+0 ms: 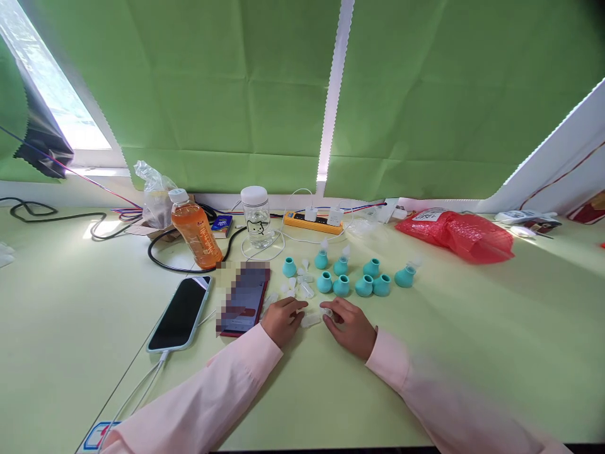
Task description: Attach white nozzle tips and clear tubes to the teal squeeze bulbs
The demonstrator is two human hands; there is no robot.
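Resting side by side on the pale green table, near the middle of its near edge, both hands come out of light pink sleeves. The right hand lies palm down, thumb and forefinger drawn together on a small clear plastic piece at their tips. The left hand is loosely curled, its fingers bent inward; their tips meet a second clear piece lying on the table between the two hands, and I cannot tell whether they grip it or merely touch it.

Just beyond the hands, toward the far edge, stands a cluster of teal cups in two rough rows, a few with clear tips fitted on top. A heap of loose clear pieces sits at the cluster's left end.

Left of the left hand lies a red-cased phone, and beside it a dark-screened phone with a white cable running to the near edge. Along the far edge are an orange drink bottle, a clear jar with a white lid, a yellow power strip, and, toward the far right corner, a red plastic bag.
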